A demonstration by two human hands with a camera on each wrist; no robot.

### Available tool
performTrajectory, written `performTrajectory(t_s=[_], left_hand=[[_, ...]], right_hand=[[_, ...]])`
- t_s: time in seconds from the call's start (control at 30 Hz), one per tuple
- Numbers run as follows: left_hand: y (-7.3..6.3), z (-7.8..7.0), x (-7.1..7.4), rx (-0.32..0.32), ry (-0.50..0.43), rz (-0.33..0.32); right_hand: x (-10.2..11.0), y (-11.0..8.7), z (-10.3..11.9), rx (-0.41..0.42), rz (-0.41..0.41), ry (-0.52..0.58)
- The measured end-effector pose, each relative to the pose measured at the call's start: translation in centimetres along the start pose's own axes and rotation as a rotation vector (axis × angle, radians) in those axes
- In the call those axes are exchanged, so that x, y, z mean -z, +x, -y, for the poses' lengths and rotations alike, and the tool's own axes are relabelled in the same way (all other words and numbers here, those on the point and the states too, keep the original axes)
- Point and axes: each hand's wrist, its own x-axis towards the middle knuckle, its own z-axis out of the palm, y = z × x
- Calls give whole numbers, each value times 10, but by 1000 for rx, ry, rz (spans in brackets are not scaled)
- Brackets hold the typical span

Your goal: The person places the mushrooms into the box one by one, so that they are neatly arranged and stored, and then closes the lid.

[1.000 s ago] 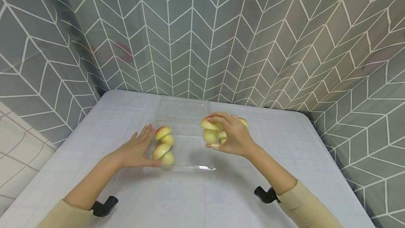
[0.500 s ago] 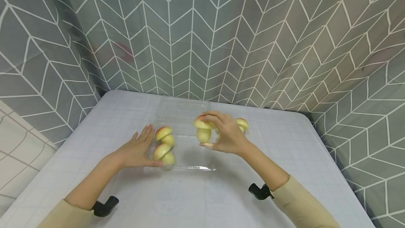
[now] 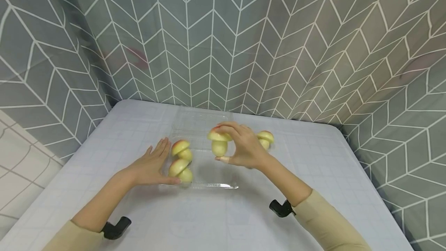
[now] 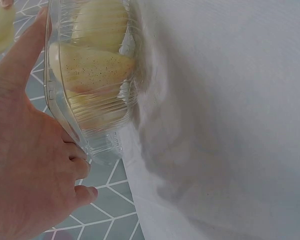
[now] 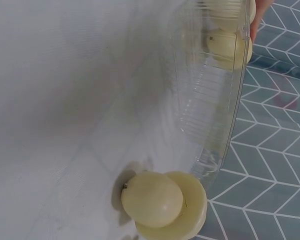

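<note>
Chevron-patterned curtain [image 3: 209, 49] hangs behind your table [image 3: 202, 220], which is covered with a pale cloth, and on it stands a clear tub [image 3: 221, 185] with its lid [image 3: 202, 118] laid back towards the curtain. Your head view shows the whole layout: a far mushroom [image 3: 181, 149] and a near mushroom [image 3: 180, 169] lean along the tub's left side, and a right mushroom [image 3: 266, 138] rests on the cloth, outside the tub. Your left wrist view adds what that misses, the ribbed wall seen from the side and dark specks on one yellow piece behind it. Your right wrist view shows the right mushroom from low down, its round stem towards you with a dark spot. Your left hand [image 3: 150, 165] is spread, fingers straight against the tub's left side and thumb at its near corner, gripping nothing. Your right hand [image 3: 247, 148] is parted only as wide as the held mushroom [image 3: 219, 147], fingers over the red-tinged cap, thumb beneath the stem. It has that piece upright over the tub's right half; your left wrist view puts it above the rim.
</note>
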Motion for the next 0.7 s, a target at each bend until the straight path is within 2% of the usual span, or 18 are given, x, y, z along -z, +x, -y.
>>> performTrajectory(t_s=[0.23,0.7], left_hand=[[0,0,1,-3,-3,1],[0,0,-1,-16,-8,-11]], right_hand=[[-5,3,0,-28,19,-37],[-11,7,2,-15,88,22]])
